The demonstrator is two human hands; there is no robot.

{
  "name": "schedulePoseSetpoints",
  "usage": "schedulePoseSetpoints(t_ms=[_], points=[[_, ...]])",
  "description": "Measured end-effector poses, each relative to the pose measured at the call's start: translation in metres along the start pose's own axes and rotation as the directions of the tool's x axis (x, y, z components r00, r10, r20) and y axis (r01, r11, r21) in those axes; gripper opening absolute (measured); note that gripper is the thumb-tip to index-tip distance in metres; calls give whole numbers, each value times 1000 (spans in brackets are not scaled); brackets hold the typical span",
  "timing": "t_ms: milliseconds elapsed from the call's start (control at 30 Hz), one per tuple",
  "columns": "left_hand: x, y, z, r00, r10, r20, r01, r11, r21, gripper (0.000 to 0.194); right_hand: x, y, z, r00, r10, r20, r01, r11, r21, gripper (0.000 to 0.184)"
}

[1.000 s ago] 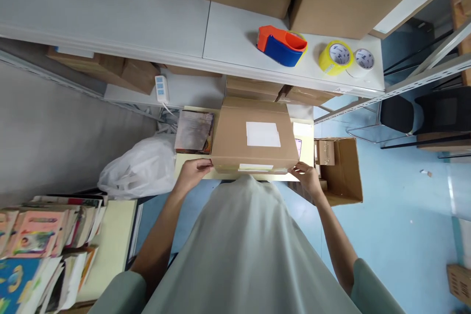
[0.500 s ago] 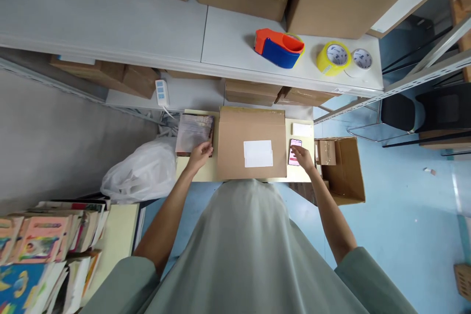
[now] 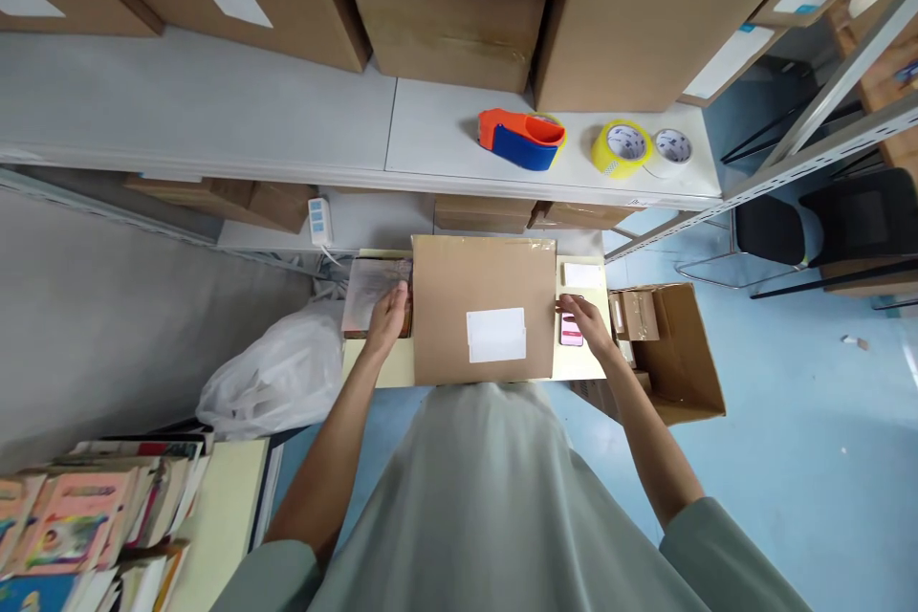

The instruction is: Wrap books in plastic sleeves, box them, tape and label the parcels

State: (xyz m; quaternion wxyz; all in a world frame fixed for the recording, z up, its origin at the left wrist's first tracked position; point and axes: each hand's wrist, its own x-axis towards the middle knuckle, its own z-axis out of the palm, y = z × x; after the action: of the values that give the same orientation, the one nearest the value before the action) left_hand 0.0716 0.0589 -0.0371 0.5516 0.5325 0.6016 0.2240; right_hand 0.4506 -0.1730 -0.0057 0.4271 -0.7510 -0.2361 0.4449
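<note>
One cardboard box sits on the table, mid-width at the near edge, with one white label on its top face. Two hands, one per side. Left hand: at the box's left side, over one flat stack — fingers loosely open, slightly curled, nothing seen in grasp; contact with the box unclear. Right hand: at the box's right edge, partly over one phone with a lit screen; fingers bent, tips drawn close together, can't tell if they grip the edge. One small white pad lies just beyond the phone.

Behind, on the upper shelf: one orange-and-blue tape dispenser, two tape rolls side by side — one yellow roll, one white roll — and at least six cartons. One white power strip on the lower shelf.

Left of the table, one white plastic bag; nearer, many piled books, too overlapped to count. Right, one open carton holding at least two smaller boxes.
</note>
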Motion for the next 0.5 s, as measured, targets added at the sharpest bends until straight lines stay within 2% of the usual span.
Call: schedulePoseSetpoints(t_ms=[200, 333, 500], points=[[-38, 23, -11, 991, 89, -101, -101, 988, -118, 92, -38, -26, -18, 999, -22, -40, 26, 995, 94, 71], [-55, 28, -9, 994, 18, -107, -31, 992, -123, 80, -45, -21, -25, 995, 30, -94, -27, 999, 35, 76], [-59, 23, -2, 997, -60, -47, 57, 996, -70, 74, -46, -16, -21, 986, 92, -139, -101, 993, -60, 82]])
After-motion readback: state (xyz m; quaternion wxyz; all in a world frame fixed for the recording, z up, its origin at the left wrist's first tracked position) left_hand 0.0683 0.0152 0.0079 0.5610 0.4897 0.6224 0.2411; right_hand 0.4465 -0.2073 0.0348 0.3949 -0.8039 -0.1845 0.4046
